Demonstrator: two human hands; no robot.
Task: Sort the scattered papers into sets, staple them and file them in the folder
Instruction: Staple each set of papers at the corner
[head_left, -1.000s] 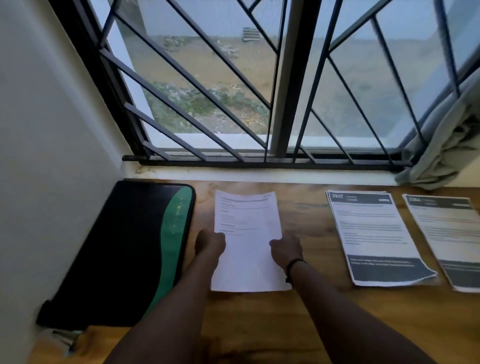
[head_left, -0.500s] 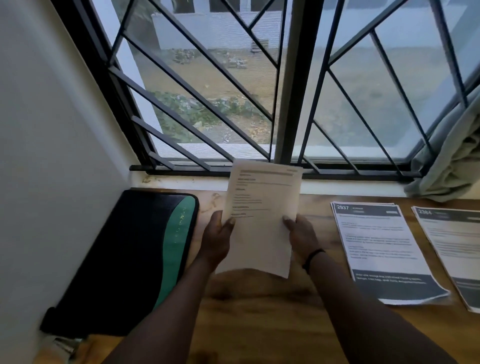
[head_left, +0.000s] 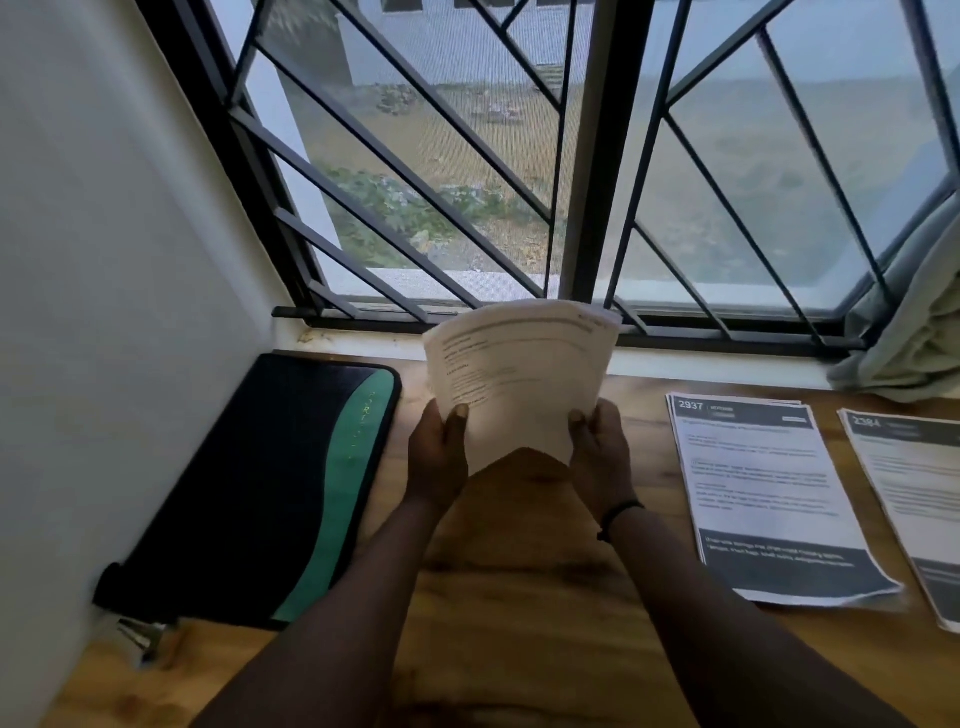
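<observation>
A set of white printed sheets (head_left: 519, 379) is held upright above the wooden table, bowed inward between my hands. My left hand (head_left: 439, 457) grips its lower left edge with the thumb on the front. My right hand (head_left: 600, 457) grips the lower right edge; a black band sits on that wrist. A black and green folder (head_left: 270, 483) lies shut on the table at the left, against the wall. A paper set headed 2937 (head_left: 769, 499) lies flat at the right. Another set headed 2384 (head_left: 914, 499) lies beside it, cut off by the frame edge.
A small metal object, maybe a stapler (head_left: 140, 636), pokes out by the folder's near left corner. The barred window (head_left: 587, 156) and its sill run along the table's far edge. A grey curtain (head_left: 914, 322) hangs at the right. A white wall (head_left: 104, 260) bounds the left.
The white sheets lay flat on the table under both hands a second ago. Both hands have lifted them upright, and they now bow between the hands.
</observation>
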